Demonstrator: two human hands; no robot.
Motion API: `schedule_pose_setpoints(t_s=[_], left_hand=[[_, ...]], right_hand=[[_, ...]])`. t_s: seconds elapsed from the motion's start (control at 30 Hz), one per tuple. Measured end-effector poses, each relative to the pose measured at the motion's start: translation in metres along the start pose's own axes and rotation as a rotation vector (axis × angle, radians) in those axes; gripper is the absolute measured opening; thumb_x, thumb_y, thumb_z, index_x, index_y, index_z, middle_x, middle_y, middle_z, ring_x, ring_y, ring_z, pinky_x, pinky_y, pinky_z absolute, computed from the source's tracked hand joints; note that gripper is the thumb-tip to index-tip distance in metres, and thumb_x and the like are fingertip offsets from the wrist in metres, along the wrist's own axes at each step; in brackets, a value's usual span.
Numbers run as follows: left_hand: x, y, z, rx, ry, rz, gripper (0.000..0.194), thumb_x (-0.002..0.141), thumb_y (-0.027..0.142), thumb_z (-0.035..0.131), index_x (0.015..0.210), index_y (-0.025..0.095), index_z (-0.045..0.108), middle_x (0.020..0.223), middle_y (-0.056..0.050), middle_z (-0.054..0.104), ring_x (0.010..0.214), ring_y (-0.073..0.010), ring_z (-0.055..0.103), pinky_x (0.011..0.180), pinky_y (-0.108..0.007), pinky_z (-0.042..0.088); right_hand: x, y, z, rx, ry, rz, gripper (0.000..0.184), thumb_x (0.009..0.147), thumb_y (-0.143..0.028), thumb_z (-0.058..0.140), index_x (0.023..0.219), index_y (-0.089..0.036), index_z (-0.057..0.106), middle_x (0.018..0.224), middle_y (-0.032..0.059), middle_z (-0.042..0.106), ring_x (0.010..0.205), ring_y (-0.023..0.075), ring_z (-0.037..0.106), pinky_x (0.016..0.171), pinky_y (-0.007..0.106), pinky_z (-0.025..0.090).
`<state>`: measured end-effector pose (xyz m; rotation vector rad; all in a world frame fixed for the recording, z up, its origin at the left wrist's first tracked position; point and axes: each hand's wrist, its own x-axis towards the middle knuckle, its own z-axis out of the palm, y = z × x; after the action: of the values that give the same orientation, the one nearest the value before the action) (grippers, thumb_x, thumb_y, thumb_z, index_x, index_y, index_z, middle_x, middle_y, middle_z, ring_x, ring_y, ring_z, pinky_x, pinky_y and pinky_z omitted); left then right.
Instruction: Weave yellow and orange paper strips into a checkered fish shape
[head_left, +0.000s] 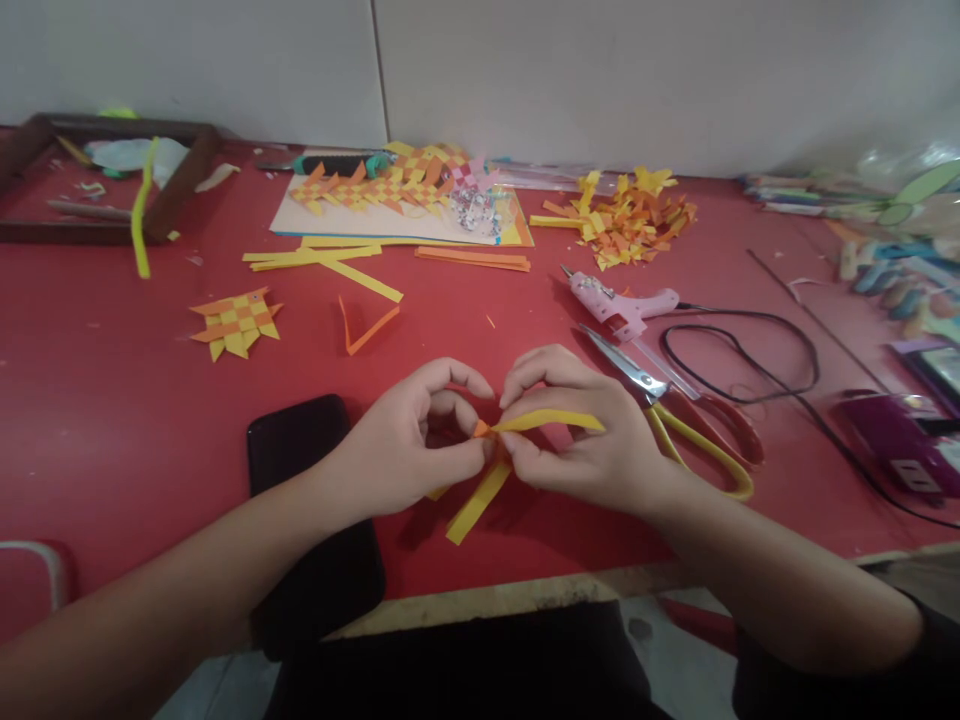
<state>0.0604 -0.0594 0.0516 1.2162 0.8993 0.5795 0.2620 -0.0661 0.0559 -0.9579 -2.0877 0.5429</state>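
Note:
Between my two hands, just above the red table [450,560], is a small weave of yellow and orange paper strips [480,500]. My left hand [416,440] pinches its orange end between thumb and fingers. My right hand [574,425] is closed on the other side of it, and a yellow strip end lies across its fingers. More yellow ends hang down below; the fingers hide part of the weave. A finished woven paper fish [238,324] lies to the left, near a folded orange strip [371,330].
A black phone [300,440] lies under my left forearm. Scissors [637,375] and a pink glue gun [619,302] with a looped cord are at right. Behind are yellow strips [322,257], orange strips [472,260], a paper scrap pile [637,220] and a wooden frame [169,190].

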Motion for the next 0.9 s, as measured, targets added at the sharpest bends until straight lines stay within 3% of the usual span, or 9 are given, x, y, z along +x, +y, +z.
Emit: schedule_pose_setpoints(t_s=[0.13,0.43,0.63,0.9], left_hand=[[-0.0003,0.0015,-0.0025,-0.065,-0.087,-0.023,0.034,0.077,0.023,0.076,0.101,0.021,0.053,0.072,0.006,0.062,0.055,-0.0069,0.055,0.051,-0.017,0.042],[-0.0011,0.0027,-0.0031,-0.139,-0.170,-0.031,0.028,0.081,0.017,0.074,0.098,0.021,0.051,0.069,0.008,0.062,0.056,-0.0044,0.053,0.052,-0.014,0.042],[-0.0022,0.0027,-0.0035,-0.152,-0.198,-0.043,0.028,0.082,0.018,0.073,0.098,0.021,0.050,0.068,0.008,0.060,0.054,-0.0051,0.053,0.051,-0.015,0.043],[-0.0013,0.0039,-0.0037,-0.160,-0.208,-0.039,0.029,0.081,0.016,0.074,0.097,0.020,0.051,0.068,0.008,0.061,0.056,-0.0038,0.052,0.052,-0.013,0.043]], right_hand=[[-0.0001,0.0000,-0.0038,0.179,-0.068,0.160,0.006,0.074,-0.014,0.068,0.073,-0.020,0.069,0.088,0.0032,0.064,0.079,0.0148,0.064,0.072,0.030,0.054],[-0.0019,0.0031,-0.0073,0.457,-0.169,0.308,0.006,0.075,-0.016,0.071,0.079,-0.018,0.067,0.089,0.0027,0.063,0.078,0.0127,0.061,0.069,0.026,0.052],[-0.0016,0.0035,-0.0074,0.564,-0.202,0.336,0.004,0.078,-0.017,0.070,0.078,-0.018,0.066,0.089,0.0023,0.061,0.080,0.0125,0.060,0.068,0.025,0.051],[0.0018,0.0009,-0.0094,0.648,-0.239,0.367,0.004,0.078,-0.013,0.066,0.077,-0.017,0.065,0.089,0.0001,0.056,0.067,0.0061,0.055,0.058,0.020,0.046]])
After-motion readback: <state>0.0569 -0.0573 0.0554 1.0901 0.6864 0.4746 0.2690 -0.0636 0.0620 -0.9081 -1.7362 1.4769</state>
